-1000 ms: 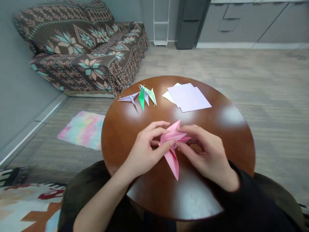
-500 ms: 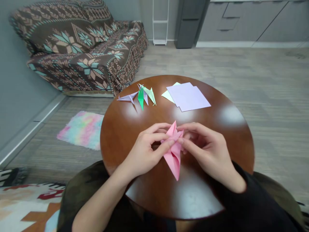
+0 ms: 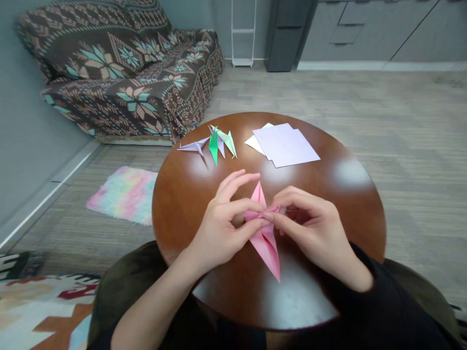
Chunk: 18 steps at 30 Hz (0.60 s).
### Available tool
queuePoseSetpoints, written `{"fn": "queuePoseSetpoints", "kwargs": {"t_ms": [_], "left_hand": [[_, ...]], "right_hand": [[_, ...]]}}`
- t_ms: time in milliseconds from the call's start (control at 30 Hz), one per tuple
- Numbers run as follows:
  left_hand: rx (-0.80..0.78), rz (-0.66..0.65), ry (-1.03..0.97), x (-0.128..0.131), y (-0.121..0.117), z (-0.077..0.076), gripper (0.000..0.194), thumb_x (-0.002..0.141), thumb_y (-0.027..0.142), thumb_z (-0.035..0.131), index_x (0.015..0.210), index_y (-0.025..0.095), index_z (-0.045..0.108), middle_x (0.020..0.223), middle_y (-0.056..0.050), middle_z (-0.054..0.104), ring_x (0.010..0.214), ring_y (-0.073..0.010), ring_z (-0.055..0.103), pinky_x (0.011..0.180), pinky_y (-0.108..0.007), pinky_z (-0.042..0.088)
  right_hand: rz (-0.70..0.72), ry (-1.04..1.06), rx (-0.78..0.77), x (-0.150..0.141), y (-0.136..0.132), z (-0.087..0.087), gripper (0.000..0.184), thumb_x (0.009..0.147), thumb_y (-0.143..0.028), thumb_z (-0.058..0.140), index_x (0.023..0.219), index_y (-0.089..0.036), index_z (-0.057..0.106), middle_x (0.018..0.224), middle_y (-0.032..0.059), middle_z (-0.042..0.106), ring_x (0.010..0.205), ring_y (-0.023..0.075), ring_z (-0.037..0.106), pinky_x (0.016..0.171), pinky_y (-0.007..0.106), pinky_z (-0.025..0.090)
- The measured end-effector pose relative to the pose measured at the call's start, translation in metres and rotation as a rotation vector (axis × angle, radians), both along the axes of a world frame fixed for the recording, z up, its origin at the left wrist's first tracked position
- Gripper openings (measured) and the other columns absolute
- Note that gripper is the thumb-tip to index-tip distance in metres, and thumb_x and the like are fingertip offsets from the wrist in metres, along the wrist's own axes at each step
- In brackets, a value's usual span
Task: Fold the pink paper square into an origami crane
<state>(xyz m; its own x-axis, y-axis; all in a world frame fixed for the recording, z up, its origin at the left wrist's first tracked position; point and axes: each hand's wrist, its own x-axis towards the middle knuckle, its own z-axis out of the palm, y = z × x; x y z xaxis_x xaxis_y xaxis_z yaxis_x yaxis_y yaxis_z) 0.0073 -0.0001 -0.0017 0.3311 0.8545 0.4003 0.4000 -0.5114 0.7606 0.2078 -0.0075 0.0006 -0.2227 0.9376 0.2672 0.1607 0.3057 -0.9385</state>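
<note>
A half-folded pink paper figure [image 3: 267,240] lies over the middle of the round brown table [image 3: 182,194], one long point aimed at me and a shorter one away. My left hand [image 3: 222,223] pinches its middle from the left with thumb and fingers, index finger raised. My right hand [image 3: 314,231] pinches the same fold from the right. Both hands are closed on the paper.
Folded paper figures, lilac [image 3: 193,146] and green [image 3: 221,142], lie at the table's far left. A small stack of lilac and pale sheets [image 3: 286,144] lies at the far right. A patterned sofa [image 3: 120,73] stands behind, a pastel mat [image 3: 126,193] on the floor.
The pink figure has been flattened across its middle and turned slightly, its long tip now pointing lower right. My left index finger has lifted off the paper.
</note>
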Motion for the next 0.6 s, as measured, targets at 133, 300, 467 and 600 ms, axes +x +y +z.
{"fn": "queuePoseSetpoints", "kwargs": {"t_ms": [133,300,467,600], "left_hand": [[-0.034,-0.051,-0.062,0.0017,0.0024,-0.0032,0.011,0.091,0.024,0.074,0.086,0.025,0.084,0.132,-0.008,0.074,0.137,-0.0312,0.057,0.119,-0.053,0.042],[-0.129,-0.092,-0.178,0.0036,0.0027,-0.0066,0.012,0.090,0.023,0.076,0.094,0.028,0.086,0.121,-0.006,0.080,0.131,-0.0291,0.064,0.114,-0.049,0.048],[-0.228,-0.071,-0.233,0.0049,0.0020,-0.0058,0.009,0.089,0.026,0.077,0.090,0.028,0.086,0.111,-0.006,0.082,0.123,-0.0294,0.068,0.110,-0.048,0.052],[-0.244,-0.061,-0.233,0.0060,0.0019,-0.0035,0.008,0.088,0.025,0.078,0.087,0.025,0.087,0.111,-0.008,0.082,0.120,-0.0276,0.070,0.108,-0.042,0.053]], "right_hand": [[-0.020,0.027,-0.018,-0.0010,0.0000,0.0009,0.014,0.085,-0.029,0.084,0.079,-0.019,0.076,0.081,0.0031,0.069,0.057,0.0121,0.060,0.048,0.026,0.050],[-0.036,0.115,-0.119,-0.0034,-0.0004,0.0010,0.013,0.079,-0.026,0.089,0.079,-0.018,0.078,0.070,0.0002,0.070,0.052,0.0121,0.064,0.049,0.023,0.054],[-0.064,0.174,-0.177,-0.0038,-0.0008,0.0019,0.016,0.076,-0.021,0.090,0.085,-0.019,0.078,0.070,0.0005,0.076,0.058,0.0142,0.070,0.056,0.023,0.059],[-0.066,0.085,-0.117,-0.0033,-0.0005,0.0028,0.008,0.082,-0.020,0.084,0.079,-0.018,0.077,0.076,0.0033,0.077,0.061,0.0135,0.068,0.056,0.023,0.056]]}}
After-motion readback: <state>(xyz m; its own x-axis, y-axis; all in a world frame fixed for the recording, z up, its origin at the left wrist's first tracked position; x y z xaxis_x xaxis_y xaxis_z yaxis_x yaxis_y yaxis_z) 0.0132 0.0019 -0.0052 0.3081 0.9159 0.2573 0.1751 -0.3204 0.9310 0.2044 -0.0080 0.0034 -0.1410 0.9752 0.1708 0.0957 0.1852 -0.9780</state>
